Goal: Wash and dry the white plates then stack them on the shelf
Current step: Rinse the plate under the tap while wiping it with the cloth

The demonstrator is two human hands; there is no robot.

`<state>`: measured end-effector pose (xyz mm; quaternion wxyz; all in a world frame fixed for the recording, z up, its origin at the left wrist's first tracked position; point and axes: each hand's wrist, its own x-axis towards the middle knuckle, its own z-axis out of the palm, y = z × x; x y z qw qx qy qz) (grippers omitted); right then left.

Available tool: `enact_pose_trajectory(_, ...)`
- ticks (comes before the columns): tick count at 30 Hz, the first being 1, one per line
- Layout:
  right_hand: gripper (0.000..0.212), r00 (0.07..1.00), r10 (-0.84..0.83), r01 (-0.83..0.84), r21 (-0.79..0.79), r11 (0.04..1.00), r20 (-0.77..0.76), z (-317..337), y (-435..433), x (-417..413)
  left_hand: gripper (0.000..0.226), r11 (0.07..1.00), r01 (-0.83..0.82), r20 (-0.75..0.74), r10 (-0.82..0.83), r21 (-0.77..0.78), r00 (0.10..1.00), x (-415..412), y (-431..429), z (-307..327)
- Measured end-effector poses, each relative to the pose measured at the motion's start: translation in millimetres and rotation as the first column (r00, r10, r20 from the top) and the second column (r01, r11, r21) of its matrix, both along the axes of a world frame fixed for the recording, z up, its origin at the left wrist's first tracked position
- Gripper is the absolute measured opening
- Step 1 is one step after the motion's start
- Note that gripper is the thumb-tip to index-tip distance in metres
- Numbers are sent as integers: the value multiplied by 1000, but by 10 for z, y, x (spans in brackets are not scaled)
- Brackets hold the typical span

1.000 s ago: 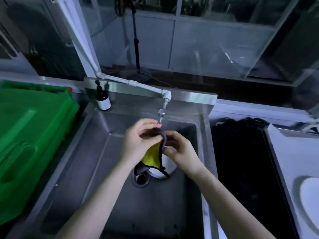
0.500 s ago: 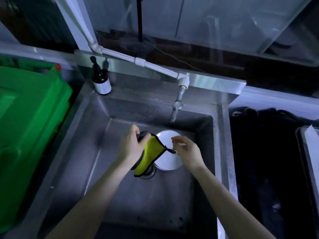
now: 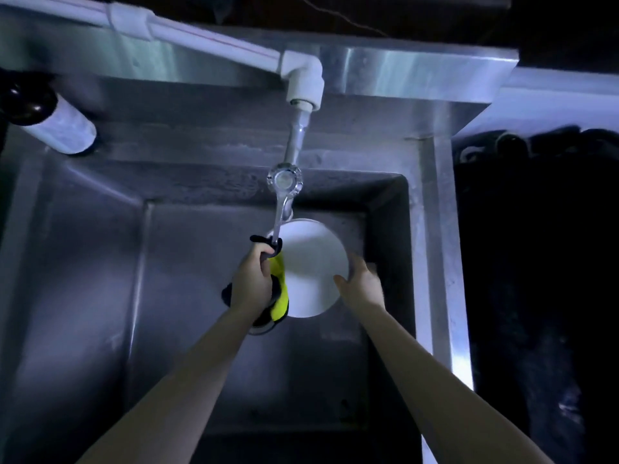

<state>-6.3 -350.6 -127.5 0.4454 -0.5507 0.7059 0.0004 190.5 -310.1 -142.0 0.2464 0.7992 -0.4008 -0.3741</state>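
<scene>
White plate held inside the steel sink, just below the tap. Face turned up toward the camera, the oval's long axis running tap-to-person. Right hand: rim pinched, thumb on the face, fingers behind. Left hand: curled round the yellow-black cloth, at the plate's left edge. Room dim; bottle lies on the back-left ledge.

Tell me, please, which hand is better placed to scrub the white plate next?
Left. The left hand grips the yellow cloth right at the left edge of the white plate, while the right hand is busy steadying its right rim.
</scene>
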Motion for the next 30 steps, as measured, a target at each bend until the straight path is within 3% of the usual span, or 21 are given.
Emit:
enact_pose_trajectory(5,64,993,-105,103,57,993,45,-263,-33,19,33,999,38,-21,-38,34,999,-146,-150,-191)
enact_pose_trajectory(11,59,974,-220,219,30,975,46,-404,16,74,42,963,263,-63,-260,61,964,-258,-48,-291)
enact_pose_trajectory(15,55,956,-280,278,35,960,84,-442,6,42,44,943,330,-37,-329,38,944,-297,48,-317)
enact_pose_trajectory(20,50,923,-339,338,36,940,182,-450,-11,23,45,953,302,-55,-300,35,952,-313,83,-266)
enact_pose_trajectory(24,24,919,-332,324,73,943,213,-439,9,-4,44,961,270,-70,-266,55,962,-274,97,-218)
enact_pose_trajectory(30,25,820,-435,388,198,900,372,-232,74,37,44,995,103,-57,-102,17,993,-232,187,-39)
